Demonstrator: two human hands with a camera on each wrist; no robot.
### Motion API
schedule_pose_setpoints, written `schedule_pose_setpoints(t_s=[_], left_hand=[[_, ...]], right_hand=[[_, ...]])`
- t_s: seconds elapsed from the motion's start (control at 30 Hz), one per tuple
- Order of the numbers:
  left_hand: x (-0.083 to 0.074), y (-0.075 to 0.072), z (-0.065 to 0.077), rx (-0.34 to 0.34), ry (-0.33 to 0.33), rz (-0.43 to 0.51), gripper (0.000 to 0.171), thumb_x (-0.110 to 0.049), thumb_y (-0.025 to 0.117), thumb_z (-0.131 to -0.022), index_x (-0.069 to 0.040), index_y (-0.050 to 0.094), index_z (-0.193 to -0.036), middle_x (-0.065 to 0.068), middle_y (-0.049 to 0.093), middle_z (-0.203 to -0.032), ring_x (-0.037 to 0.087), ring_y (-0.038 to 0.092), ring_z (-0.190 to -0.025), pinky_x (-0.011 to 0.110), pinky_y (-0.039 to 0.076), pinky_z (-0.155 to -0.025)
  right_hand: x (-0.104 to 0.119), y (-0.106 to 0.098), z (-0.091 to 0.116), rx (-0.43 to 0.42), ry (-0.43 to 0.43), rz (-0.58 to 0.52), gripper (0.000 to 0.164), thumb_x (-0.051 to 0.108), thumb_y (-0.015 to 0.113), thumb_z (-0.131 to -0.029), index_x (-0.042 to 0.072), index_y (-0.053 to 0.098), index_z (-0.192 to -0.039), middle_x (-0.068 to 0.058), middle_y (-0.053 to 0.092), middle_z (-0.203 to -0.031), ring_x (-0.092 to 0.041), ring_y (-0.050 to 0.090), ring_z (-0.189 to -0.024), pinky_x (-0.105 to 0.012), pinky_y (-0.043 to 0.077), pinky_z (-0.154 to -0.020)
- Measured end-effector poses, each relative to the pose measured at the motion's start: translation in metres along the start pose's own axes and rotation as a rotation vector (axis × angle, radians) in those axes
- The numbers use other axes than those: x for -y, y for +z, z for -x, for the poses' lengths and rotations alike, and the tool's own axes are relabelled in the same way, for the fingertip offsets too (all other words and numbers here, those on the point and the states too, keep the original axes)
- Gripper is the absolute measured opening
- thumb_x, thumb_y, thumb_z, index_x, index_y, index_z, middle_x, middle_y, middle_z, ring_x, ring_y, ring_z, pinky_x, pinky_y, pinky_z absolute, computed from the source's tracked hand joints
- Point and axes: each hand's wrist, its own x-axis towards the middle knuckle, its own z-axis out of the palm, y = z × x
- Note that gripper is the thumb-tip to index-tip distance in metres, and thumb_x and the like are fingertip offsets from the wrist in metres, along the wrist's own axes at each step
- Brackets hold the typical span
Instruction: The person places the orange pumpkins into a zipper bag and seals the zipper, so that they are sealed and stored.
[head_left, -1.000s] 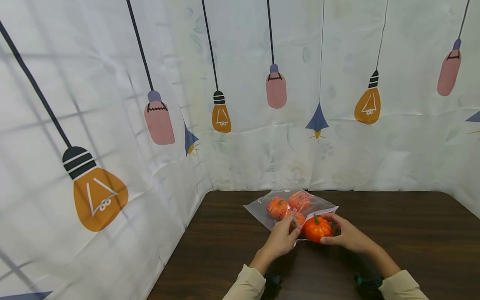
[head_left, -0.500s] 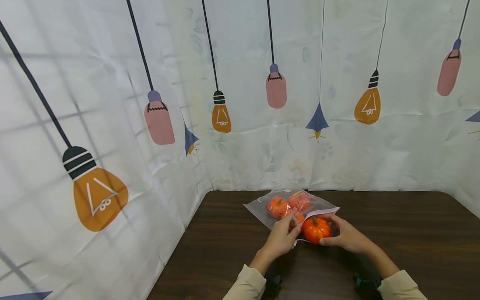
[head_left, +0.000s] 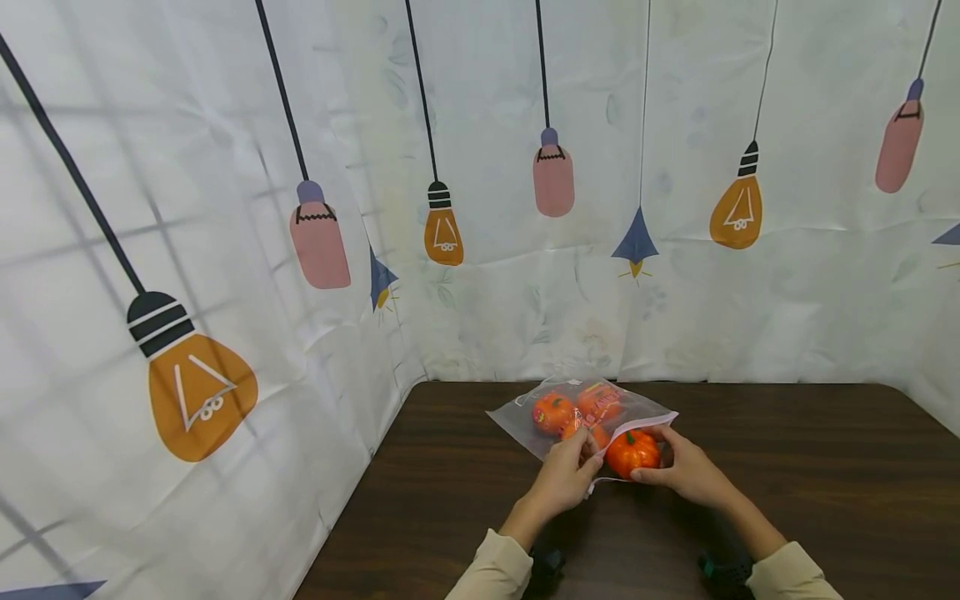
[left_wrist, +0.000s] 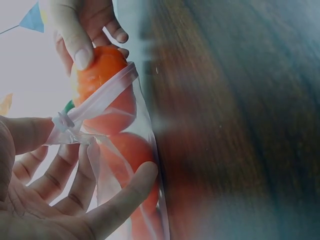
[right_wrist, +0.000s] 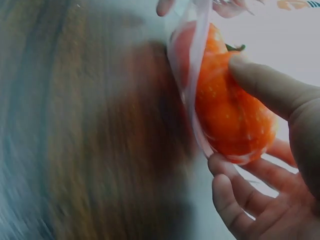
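A frosted clear zip bag (head_left: 651, 405) lies on the table, with several orange toy pumpkins (head_left: 553, 413) inside. My left hand (head_left: 558, 477) pinches the bag's rim between thumb and fingers; in the left wrist view the index finger lies along the bag's side. At the bag's mouth, my right hand (head_left: 693, 473) holds another shiny orange pumpkin (head_left: 633, 456) with a green stem. The thumb is on its near side and the fingers are around the far side. In the right wrist view, the pumpkin (right_wrist: 232, 110) is partly past the bag's pale zip edge (right_wrist: 199, 55).
The dark wood-grain table (head_left: 810, 467) extends to both sides of the hands. Behind it and at the left hangs a white curtain (head_left: 495, 317) printed with lamps. A dark device (head_left: 547, 562) shows by the left wrist, another (head_left: 723, 573) by the right.
My right hand has shifted slightly left, with its pumpkin closer in at the bag's mouth. The left hand keeps its pinch on the rim, and the bag has barely moved.
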Motion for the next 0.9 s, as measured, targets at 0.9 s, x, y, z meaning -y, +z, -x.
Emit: schedule_pose_setpoints(t_s=[0.9], left_hand=[[0.001, 0.003, 0.000, 0.017, -0.006, 0.024, 0.007, -0.012, 0.062, -0.101, -0.011, 0.056, -0.097, -0.004, 0.054, -0.074, -0.003, 0.047, -0.058, 0.017, 0.043, -0.057]], right_hand=[[0.015, 0.021, -0.005, -0.223, 0.130, 0.026, 0.060, 0.028, 0.085, -0.083, -0.005, 0.051, -0.119, -0.019, 0.059, -0.103, -0.022, 0.061, -0.086, -0.029, 0.050, -0.067]])
